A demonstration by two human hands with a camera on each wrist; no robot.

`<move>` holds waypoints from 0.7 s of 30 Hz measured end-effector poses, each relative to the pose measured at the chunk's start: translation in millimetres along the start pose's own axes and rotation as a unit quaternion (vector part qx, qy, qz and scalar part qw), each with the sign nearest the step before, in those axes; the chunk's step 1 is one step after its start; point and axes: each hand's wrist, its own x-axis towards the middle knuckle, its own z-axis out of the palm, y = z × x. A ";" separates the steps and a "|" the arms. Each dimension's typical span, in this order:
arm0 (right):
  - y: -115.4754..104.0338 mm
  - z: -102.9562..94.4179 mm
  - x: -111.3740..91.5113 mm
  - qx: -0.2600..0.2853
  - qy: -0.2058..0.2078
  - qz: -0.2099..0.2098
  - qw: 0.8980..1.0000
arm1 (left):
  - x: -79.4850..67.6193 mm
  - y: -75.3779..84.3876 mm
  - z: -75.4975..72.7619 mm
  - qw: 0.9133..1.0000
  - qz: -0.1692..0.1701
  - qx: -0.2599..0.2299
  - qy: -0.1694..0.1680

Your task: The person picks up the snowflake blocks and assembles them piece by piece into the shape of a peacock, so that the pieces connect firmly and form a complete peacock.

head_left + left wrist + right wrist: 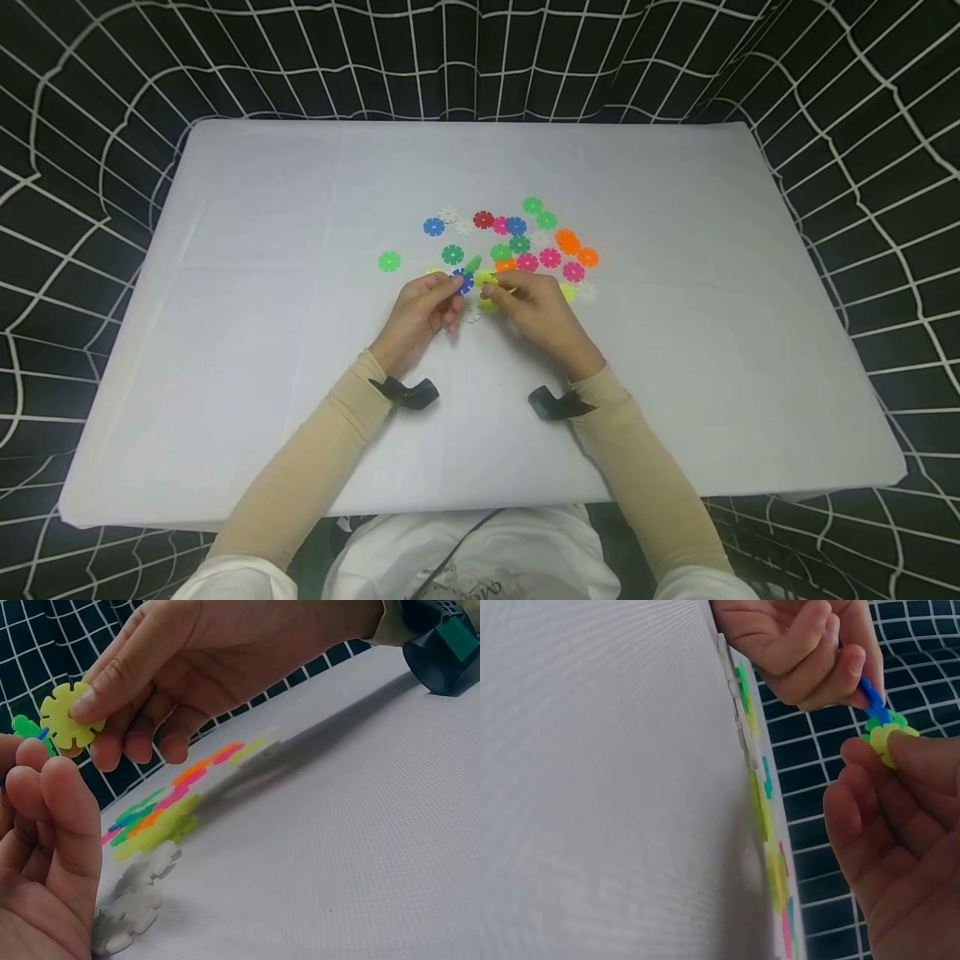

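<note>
Blue notched plastic disc (467, 282), pinched by the left hand (423, 310), and yellow notched plastic disc (60, 718), pinched by the right hand (546, 312), are above the white surface (240, 333), well inside its edges. Slack fingertips or skewed pushing could drop either; whether they touch is unclear.

We see some faint lettering (489, 590) across the front of the white shirt (525, 546), but it is too small and blurred to read.
</note>
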 end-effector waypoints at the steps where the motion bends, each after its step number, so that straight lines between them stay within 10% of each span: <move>1: 0.3 0.0 0.0 -0.003 0.002 -0.003 1.000 | -0.1 0.0 0.1 1.000 -0.001 0.003 0.000; 21: 1.4 4.3 0.5 -0.028 -0.010 -0.021 0.999 | 0.2 -2.2 -1.0 0.999 -0.008 0.040 -0.034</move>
